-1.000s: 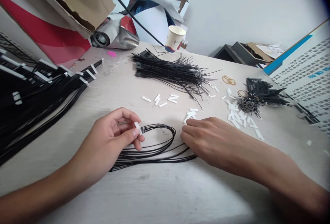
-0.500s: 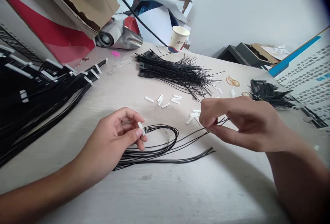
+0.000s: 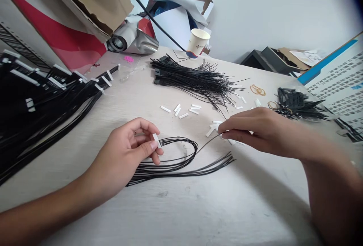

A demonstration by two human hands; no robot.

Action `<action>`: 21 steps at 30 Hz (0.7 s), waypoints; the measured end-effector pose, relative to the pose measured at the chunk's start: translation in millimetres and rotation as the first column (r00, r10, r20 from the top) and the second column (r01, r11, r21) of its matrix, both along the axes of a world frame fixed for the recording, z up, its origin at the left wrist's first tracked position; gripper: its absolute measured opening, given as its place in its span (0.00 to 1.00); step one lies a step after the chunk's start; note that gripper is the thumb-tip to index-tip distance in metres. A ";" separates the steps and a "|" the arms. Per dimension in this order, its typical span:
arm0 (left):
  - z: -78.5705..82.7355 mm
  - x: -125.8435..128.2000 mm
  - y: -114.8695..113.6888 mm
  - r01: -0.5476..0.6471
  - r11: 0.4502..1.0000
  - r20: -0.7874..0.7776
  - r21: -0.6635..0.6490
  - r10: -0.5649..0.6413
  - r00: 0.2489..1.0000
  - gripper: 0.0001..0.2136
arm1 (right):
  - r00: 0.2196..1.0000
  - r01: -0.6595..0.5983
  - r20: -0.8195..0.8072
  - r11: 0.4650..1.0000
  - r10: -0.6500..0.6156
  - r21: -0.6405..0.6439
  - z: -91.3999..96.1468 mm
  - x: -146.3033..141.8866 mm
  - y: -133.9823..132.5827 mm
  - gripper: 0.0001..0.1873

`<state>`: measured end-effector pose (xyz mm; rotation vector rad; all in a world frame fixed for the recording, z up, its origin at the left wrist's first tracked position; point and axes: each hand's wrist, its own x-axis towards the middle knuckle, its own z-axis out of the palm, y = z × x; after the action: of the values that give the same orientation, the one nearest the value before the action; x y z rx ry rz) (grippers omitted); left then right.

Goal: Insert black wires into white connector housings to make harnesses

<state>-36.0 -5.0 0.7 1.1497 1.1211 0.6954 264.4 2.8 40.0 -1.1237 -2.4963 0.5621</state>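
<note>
My left hand [image 3: 124, 155] holds a small white plastic piece [image 3: 155, 140] between thumb and fingertips, just above the table. Beside it, a loose loop of thin black wires [image 3: 176, 170] lies on the pale tabletop, and the loop passes under the hand's fingertips. My right hand [image 3: 249, 129] is raised over the table and pinches the end of a single thin black wire [image 3: 209, 143], which runs down-left towards the loop. Several small white pieces [image 3: 212, 128] lie just under its fingertips, partly hidden by them.
A large bundle of black wires with white tags [image 3: 56, 91] lies at the left. Behind the hands are a pile of black wires [image 3: 195, 79], scattered white pieces [image 3: 178, 110] and a paper cup [image 3: 197, 44]. Another black wire pile [image 3: 295, 104] and rubber bands [image 3: 257, 90] lie to the right.
My right hand has moved left and lower, now pinching one wire drawn out from the loop. My left hand stays nearly still. The view has shifted slightly.
</note>
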 end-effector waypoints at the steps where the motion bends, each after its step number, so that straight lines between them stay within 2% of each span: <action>1: 0.0 -0.3 -0.2 0.001 1.000 0.001 0.001 -0.001 1.000 0.04 | 0.999 -0.047 0.003 0.998 0.047 -0.030 2.1 0.7 -0.7 0.08; 3: -0.5 -0.8 -0.6 0.000 1.000 0.005 0.002 0.000 1.000 0.04 | 0.996 -0.062 -0.071 0.995 0.057 -0.081 7.3 1.9 -4.3 0.10; 4: -0.9 -1.1 -0.9 0.001 1.000 0.005 0.002 -0.001 1.000 0.04 | 0.985 -0.015 -0.172 0.994 -0.004 -0.106 9.7 2.2 -6.8 0.10; 6: -1.9 -1.3 -1.3 -0.001 1.000 0.003 0.002 0.001 1.000 0.04 | 0.901 0.052 -0.413 0.978 -0.133 -0.203 12.1 1.4 -11.3 0.06; 7: -2.3 -1.3 -1.5 0.000 1.000 0.004 0.003 0.000 1.000 0.04 | 0.835 0.029 -0.525 0.965 -0.167 -0.261 11.9 0.1 -12.5 0.03; 9: -2.3 -1.0 -1.6 0.000 1.000 0.006 -0.001 0.000 1.000 0.04 | 0.696 -0.129 -0.701 0.935 -0.152 -0.331 8.8 -4.6 -12.0 0.01; 12: -0.9 -0.2 -1.7 -0.004 1.000 0.008 -0.004 0.004 1.000 0.04 | 0.528 -0.392 -0.841 0.844 -0.119 -0.365 1.0 -15.6 -7.5 0.02; 14: 0.0 0.2 -1.7 -0.006 1.000 0.008 -0.005 0.006 1.000 0.04 | 0.425 -0.442 -0.882 0.803 -0.205 -0.400 -4.4 -23.4 -5.4 0.03; 16: 0.3 0.4 -1.6 -0.007 1.000 0.009 -0.007 0.007 1.000 0.04 | 0.372 -0.401 -0.882 0.806 -0.291 -0.435 -9.5 -29.6 -5.1 0.02; 18: -0.2 0.5 -1.5 -0.007 1.000 0.010 -0.008 0.007 1.000 0.04 | 0.422 -0.293 -0.851 0.842 -0.312 -0.453 -14.2 -33.4 -5.8 0.02; 21: -0.9 0.6 -1.2 -0.005 1.000 0.004 -0.008 0.005 1.000 0.04 | 0.616 -0.140 -0.734 0.877 -0.287 -0.460 -19.6 -36.7 -7.5 0.04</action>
<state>-35.4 -6.2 -0.2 1.1387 1.1222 0.6963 227.7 -4.7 20.5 -0.8318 -1.5375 1.3679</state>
